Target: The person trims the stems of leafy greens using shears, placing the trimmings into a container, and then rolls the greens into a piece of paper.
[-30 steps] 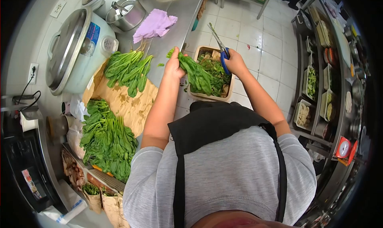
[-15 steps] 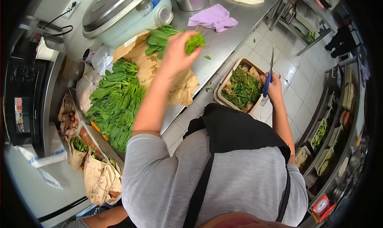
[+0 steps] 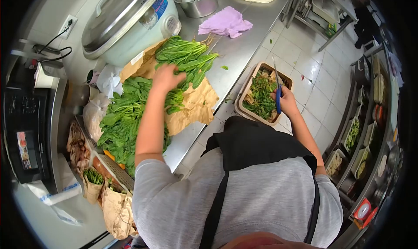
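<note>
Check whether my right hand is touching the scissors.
Touching: the head view shows your right hand gripping the scissors by the blue handles.

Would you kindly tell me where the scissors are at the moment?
In the head view, the scissors are right of centre, held in the right hand and seen against the right part of the tub.

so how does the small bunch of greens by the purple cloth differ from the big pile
The big pile spreads much wider than the small bunch. Thin roots trail from the small bunch toward the purple cloth, while no roots show on the big pile. The small bunch lies farther from the person's body than most of the big pile. Both are leafy and green.
</note>
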`<state>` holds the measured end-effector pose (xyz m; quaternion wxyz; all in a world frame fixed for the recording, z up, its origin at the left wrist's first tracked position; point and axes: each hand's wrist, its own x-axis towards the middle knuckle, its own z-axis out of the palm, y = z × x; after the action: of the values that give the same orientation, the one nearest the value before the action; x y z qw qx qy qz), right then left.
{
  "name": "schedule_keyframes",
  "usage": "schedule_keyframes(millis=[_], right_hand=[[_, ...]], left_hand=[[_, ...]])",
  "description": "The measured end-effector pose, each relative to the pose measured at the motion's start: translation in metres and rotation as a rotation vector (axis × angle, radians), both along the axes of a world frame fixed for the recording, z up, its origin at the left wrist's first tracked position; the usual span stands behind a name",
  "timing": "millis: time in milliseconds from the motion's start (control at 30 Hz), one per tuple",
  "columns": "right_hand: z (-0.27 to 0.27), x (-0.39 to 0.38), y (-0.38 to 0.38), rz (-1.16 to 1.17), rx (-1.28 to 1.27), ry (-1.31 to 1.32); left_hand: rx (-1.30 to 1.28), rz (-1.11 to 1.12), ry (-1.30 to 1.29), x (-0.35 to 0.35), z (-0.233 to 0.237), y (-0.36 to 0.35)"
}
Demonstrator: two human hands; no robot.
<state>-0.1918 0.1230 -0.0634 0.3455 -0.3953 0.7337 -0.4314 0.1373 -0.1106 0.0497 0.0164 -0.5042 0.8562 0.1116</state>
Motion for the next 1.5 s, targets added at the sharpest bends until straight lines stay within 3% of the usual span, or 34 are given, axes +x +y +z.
schedule_keyframes(millis=[100, 200, 300, 467, 633, 767, 867, 967, 1067, 1167, 1200, 1300, 1400, 1500], right_hand=[[0.010, 0.021, -0.004, 0.032, 0.069, 0.002], [0.035, 0.041, -0.005, 0.120, 0.108, 0.026], [0.032, 0.049, -0.001, 0.164, 0.150, -0.077], [0.030, 0.048, 0.011, 0.144, 0.134, -0.052], [0.013, 0.040, 0.020, 0.089, 0.139, -0.046], [0.021, 0.044, 0.028, 0.087, 0.149, -0.076], [0.025, 0.044, 0.035, 0.087, 0.157, -0.027], [0.024, 0.039, 0.039, 0.071, 0.145, -0.077], [0.034, 0.037, 0.034, 0.080, 0.091, -0.017], [0.028, 0.036, 0.018, 0.135, -0.013, 0.087], [0.037, 0.042, 0.011, 0.129, -0.121, 0.007], [0.062, 0.053, -0.012, 0.052, -0.250, 0.042], [0.075, 0.059, -0.032, -0.102, -0.370, -0.156], [0.083, 0.057, -0.036, -0.143, -0.409, -0.309]], left_hand=[[-0.129, -0.137, 0.300, -0.058, -0.039, -0.027], [-0.193, -0.082, 0.009, -0.098, -0.049, -0.009], [-0.107, -0.098, -0.067, -0.103, -0.061, -0.016], [-0.206, 0.019, 0.265, -0.088, -0.045, -0.037], [-0.329, -0.022, -0.175, -0.093, -0.030, -0.052], [-0.209, -0.040, -0.313, -0.086, -0.053, -0.081], [-0.234, -0.077, -0.168, -0.070, -0.065, -0.091], [-0.071, -0.001, 0.032, -0.066, -0.016, -0.080], [0.140, -0.047, 0.564, -0.056, 0.015, -0.088], [0.450, -0.028, 0.876, -0.074, 0.051, -0.051], [0.536, 0.018, 0.889, -0.079, 0.055, -0.038], [0.736, -0.022, 1.019, -0.111, 0.037, 0.002], [0.797, -0.122, 1.047, -0.141, 0.006, 0.045], [0.993, -0.056, 1.159, -0.167, -0.010, 0.088]])
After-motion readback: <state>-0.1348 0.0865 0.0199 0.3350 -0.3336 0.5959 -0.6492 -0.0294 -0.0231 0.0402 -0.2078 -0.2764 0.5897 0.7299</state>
